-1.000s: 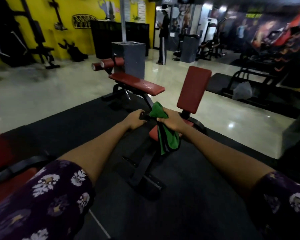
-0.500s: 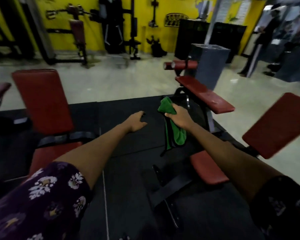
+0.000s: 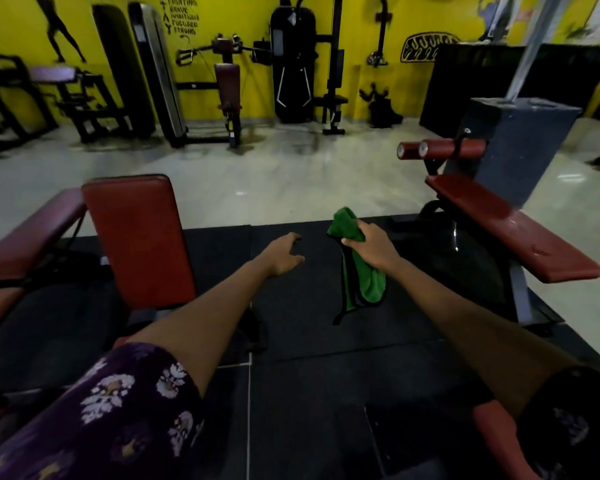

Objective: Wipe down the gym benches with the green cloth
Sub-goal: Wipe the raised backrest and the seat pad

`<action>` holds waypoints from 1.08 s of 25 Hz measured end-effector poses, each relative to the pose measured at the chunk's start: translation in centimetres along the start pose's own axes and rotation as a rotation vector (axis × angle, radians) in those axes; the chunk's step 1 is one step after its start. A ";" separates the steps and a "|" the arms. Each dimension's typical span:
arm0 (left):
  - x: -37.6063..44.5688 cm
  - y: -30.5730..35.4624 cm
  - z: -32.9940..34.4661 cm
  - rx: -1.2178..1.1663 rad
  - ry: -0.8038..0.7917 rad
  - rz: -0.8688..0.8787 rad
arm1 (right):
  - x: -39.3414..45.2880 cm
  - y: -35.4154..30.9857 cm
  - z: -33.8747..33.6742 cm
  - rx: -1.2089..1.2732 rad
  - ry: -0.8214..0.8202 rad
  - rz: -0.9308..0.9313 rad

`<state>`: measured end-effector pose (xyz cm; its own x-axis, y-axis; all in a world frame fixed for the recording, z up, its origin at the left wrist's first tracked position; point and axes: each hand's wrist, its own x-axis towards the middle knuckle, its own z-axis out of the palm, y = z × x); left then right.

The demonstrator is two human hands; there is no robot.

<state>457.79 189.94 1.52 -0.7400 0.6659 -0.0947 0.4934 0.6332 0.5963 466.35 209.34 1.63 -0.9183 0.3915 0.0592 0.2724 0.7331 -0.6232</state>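
Head view: between benches in a yellow-walled gym, the person's right hand grips the bunched top of the green cloth, fingers curled round it, the rest of the cloth hanging free over the black rubber matting and touching no pad. The left hand is stretched forward at centre, fingers loosely spread and holding nothing. A second ago both hands were down on the frame of a small red seat with an upright pad; half a second ago they had lifted clear and the view had begun swinging left. Now that seat has dropped to the near right corner, mostly hidden under the right arm, and an upright red backrest stands at near left with a darker flat pad just beyond it on the left edge. The long red decline bench, with its two roller pads at the far end, sits on the right, its surface showing a wet-looking sheen. The turn suggests the work on the small seat is finished and the left-hand backrest is probably next; the cloth must still be carried across to it before wiping resumes.
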 end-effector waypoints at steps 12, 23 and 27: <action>25.9 0.7 -0.6 -0.017 -0.148 0.157 | 19.5 7.7 -1.6 -0.047 0.056 0.223; 51.9 10.5 4.0 0.002 -0.329 0.386 | 34.1 21.3 -10.8 -0.028 0.263 0.466; 59.4 14.6 7.0 0.038 -0.405 0.501 | 36.4 26.5 -14.0 -0.033 0.378 0.583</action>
<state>424.26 241.48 -1.03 -0.1878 0.9760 -0.1099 0.7559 0.2151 0.6183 444.18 250.82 -1.85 -0.4581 0.8889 -0.0067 0.7049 0.3587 -0.6120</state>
